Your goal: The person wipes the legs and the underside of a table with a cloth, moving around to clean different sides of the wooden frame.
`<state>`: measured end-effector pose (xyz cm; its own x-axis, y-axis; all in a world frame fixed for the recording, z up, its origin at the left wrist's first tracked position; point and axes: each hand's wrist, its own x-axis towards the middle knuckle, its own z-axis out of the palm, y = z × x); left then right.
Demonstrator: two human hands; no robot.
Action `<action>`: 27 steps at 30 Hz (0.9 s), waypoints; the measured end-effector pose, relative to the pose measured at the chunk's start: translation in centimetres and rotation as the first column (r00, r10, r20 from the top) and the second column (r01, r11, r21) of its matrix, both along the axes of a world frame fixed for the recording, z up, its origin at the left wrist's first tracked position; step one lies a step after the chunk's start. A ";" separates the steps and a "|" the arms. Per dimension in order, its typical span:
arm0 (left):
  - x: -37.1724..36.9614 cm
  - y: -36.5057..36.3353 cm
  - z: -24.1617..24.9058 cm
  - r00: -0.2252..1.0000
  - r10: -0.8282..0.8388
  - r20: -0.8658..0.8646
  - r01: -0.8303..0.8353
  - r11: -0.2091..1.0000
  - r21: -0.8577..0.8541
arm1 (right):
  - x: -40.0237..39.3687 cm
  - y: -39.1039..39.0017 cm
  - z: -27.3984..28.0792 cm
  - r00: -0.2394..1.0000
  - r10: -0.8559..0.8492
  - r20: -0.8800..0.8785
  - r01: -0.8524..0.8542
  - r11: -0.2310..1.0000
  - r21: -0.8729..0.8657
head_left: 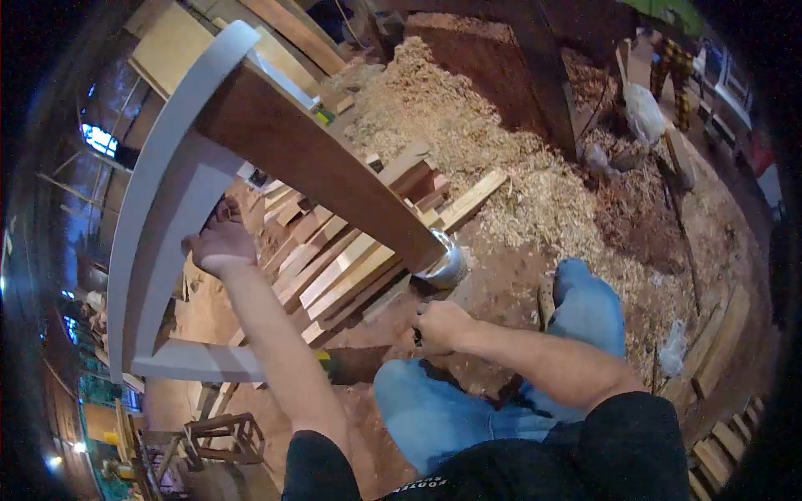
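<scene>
- Curved frame point(180, 184): pale grey, stands tilted left of centre, bow side to the left.
- Brown board point(326, 171): part of the same piece; slants from the frame's upper end down to the right, toward the middle of the view.
- Silver round object point(453, 267): right at the board's lower end; can't tell if it's fixed to it or just under it.
- Grey crosspiece point(200, 361): runs right from the frame's lower end, passing behind the left forearm.
- Left hand point(224, 240): reaches up between board and crosspiece, close to the frame's inner face. Fingers curled; can't tell whether they grip the frame or something small.
- Right hand point(443, 327): loosely curled, below the silver object and above the knees. Something dark shows at the fingers; can't tell if it's held.
- Wood strips point(342, 267): stacked on the ground, seen behind and below the board.
- Shavings point(468, 108): big heap beyond the board, spreading right.
- Jeans point(589, 309): wearer's legs bent, lower centre.
- White plastic bag point(643, 113): upper right, near another person point(672, 71) in checked clothing.
- Small wooden frame point(225, 438): lower left.
- Slatted wood point(723, 451): lower right.
</scene>
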<state>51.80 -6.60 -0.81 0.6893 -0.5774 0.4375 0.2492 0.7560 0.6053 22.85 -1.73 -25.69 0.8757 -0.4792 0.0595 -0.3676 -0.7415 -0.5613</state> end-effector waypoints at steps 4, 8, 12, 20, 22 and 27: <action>1.2 -0.2 0.4 0.996 -0.072 0.046 0.073 0.997 -0.008 | 0.4 0.6 -0.4 0.997 0.050 -0.059 -0.048 0.998 0.034; 1.4 0.1 0.0 0.999 -0.052 0.016 0.052 0.999 -0.004 | -0.1 0.4 1.1 0.980 0.112 -0.165 -0.102 0.993 0.066; 1.3 0.1 0.0 0.999 -0.046 0.025 0.046 0.999 -0.015 | 0.7 -0.4 0.2 0.981 0.109 -0.158 -0.096 0.992 0.087; 3.4 0.5 -0.6 0.995 -0.053 0.079 0.050 0.998 0.041 | 1.2 -4.0 -1.6 0.996 0.081 0.047 -0.088 0.978 0.187; 3.4 0.8 -0.6 0.989 -0.120 0.091 0.119 0.993 0.010 | 1.2 -5.8 -1.2 0.992 0.039 0.120 -0.066 0.971 0.228; 5.5 1.3 -0.7 0.989 -0.137 0.063 0.135 0.990 0.033 | 1.3 -8.8 -2.6 0.989 0.071 0.127 -0.102 0.961 0.256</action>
